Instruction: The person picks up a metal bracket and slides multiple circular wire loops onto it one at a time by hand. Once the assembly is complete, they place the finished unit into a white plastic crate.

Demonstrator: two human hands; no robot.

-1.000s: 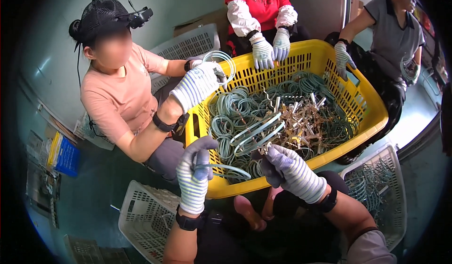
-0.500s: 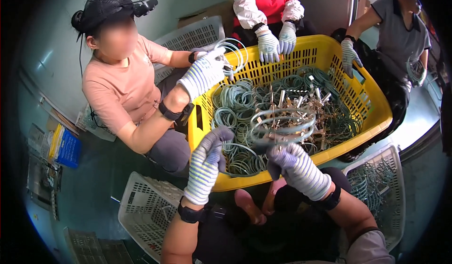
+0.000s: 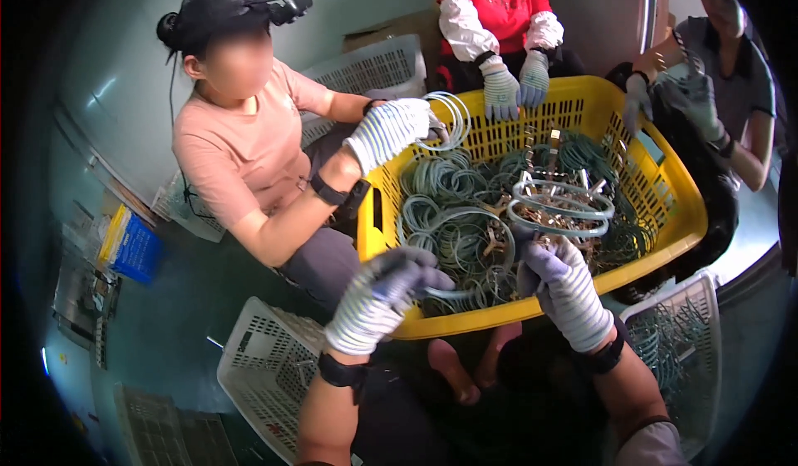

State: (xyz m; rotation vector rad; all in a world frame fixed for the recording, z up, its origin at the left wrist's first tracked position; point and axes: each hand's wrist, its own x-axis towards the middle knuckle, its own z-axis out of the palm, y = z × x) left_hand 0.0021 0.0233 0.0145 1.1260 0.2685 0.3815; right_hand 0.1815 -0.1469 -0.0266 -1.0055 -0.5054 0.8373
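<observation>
My right hand, in a striped glove with grey fingertips, pinches a bundle of grey-green rings above the yellow basket. My left hand, gloved alike and a little blurred, is at the basket's near left rim. Its fingers curl over a single pale grey-green ring, which spreads over the pile. Beneath both hands, the yellow basket holds many coiled rings and a heap of brownish metal clips, some partly hidden by my right hand's bundle.
At the left, a co-worker's gloved hand holds several rings. Another person's gloved hands rest on the far rim; a third person's raised hand is at the right. White crates stand near left and near right, the latter containing rings.
The basket has shifted rightward in view. My left hand has turned, fingers now pointing right. The co-worker at the right has raised a hand beside the basket.
</observation>
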